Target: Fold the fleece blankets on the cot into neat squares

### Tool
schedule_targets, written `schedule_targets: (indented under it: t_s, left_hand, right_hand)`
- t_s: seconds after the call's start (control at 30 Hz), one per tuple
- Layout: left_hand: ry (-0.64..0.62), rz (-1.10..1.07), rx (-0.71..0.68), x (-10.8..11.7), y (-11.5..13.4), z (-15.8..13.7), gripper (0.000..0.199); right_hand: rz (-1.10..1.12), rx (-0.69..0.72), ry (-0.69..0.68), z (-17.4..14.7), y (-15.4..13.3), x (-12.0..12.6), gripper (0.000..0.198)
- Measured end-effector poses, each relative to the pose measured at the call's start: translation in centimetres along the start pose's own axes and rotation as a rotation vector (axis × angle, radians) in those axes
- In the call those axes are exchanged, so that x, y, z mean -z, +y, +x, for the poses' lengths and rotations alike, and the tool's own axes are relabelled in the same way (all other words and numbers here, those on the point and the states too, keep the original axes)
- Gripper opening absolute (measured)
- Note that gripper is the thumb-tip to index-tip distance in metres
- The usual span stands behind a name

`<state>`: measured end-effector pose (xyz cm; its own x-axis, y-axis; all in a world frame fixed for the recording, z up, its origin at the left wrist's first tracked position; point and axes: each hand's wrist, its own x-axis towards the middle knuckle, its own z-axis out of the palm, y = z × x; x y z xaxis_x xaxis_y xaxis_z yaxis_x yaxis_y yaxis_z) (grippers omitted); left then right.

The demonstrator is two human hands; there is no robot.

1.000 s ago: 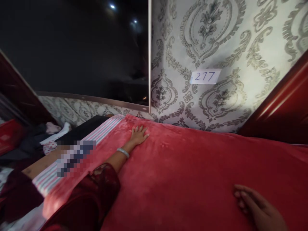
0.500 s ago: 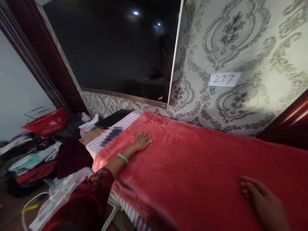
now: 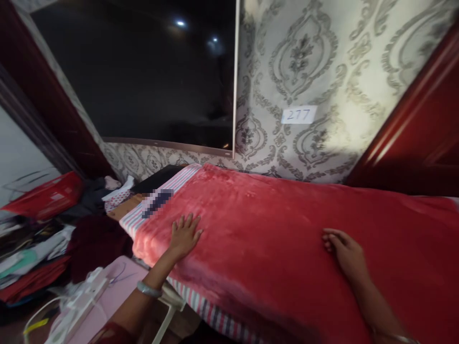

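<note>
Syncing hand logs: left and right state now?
Left hand: open, spread on the red blanket.
Right hand: loosely curled; any grip can't be told.

"277" on white paper label [image 3: 299, 114]

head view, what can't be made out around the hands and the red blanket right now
- Head view: dark item beyond the left hand; a pixelated patch hides what it is.
- Head view: underside of the right hand; the hand itself hides it, so blanket contact is unclear.
- Head view: red blanket; the picture's right edge cuts it off.
- Head view: television; the picture's top edge cuts it off.
</note>
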<state>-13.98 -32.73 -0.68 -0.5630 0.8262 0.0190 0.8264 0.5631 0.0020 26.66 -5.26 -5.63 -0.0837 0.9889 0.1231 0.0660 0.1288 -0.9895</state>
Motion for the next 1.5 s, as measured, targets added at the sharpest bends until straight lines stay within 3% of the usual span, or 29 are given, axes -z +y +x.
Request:
schedule_targets:
  t_s: [0.1, 0.2, 0.3, 0.43, 0.53, 0.63, 0.77, 1.03, 1.1, 1.17, 1.23, 1.3, 1.37, 1.5]
  left_hand:
    - [0.026, -0.035, -0.026, 0.4, 1.2, 0.9, 0.060]
    - [0.000, -0.104, -0.190, 1.0, 4.1, 3.6, 0.062]
    - [-0.043, -0.161, -0.359, 1.9, 8.9, 7.3, 0.065]
    - [-0.034, -0.200, -0.537, 3.2, 17.3, 11.1, 0.065]
    - [-0.039, -0.180, -0.589, 3.2, 22.9, 11.5, 0.062]
    - [0.014, -0.136, -0.612, 1.8, 26.1, 10.5, 0.057]
    - [0.131, -0.073, -0.646, 0.0, 26.8, 9.3, 0.053]
    - [0.138, -0.107, -0.722, 0.0, 26.4, 10.0, 0.055]
    - [0.130, -0.143, -0.797, -0.2, 26.5, 10.1, 0.056]
    - [0.123, -0.178, -0.904, -0.4, 26.6, 10.1, 0.056]
    - [0.095, -0.181, -1.009, -0.5, 26.7, 10.0, 0.056]
    - [0.046, -0.155, -1.069, -0.4, 26.9, 9.9, 0.056]
    - [0.011, -0.132, -1.078, -0.4, 27.0, 9.8, 0.056]
    - [0.026, -0.139, -1.071, -0.4, 27.1, 10.1, 0.055]
  right_hand:
    - [0.029, 0.032, -0.006, 0.0, -0.2, -0.5, 0.044]
    - [0.071, 0.040, -0.008, 0.1, -0.7, -0.9, 0.042]
    - [0.127, 0.028, -0.001, 0.2, -1.2, -1.3, 0.040]
    - [0.135, 0.037, 0.026, 0.5, -1.3, -1.6, 0.037]
    - [0.138, 0.050, 0.032, 0.9, -1.2, -1.7, 0.035]
    - [0.130, 0.063, 0.026, 1.1, -1.1, -1.8, 0.034]
    - [0.096, 0.072, 0.021, 1.5, -0.7, -1.9, 0.031]
    - [-0.071, 0.074, 0.107, 1.6, -0.8, -2.0, 0.025]
    - [-0.178, 0.138, 0.153, 1.0, -1.6, -1.6, 0.028]
    - [-0.425, 0.238, 0.158, 0.3, -2.5, -1.2, 0.037]
    - [-0.739, 0.287, 0.068, -0.4, -3.3, -1.0, 0.047]
    - [-0.950, 0.245, -0.069, -0.8, -3.9, -1.0, 0.052]
    - [-1.036, 0.192, -0.162, -0.9, -4.3, -1.1, 0.053]
    - [-1.066, 0.168, -0.191, -0.8, -4.5, -1.2, 0.054]
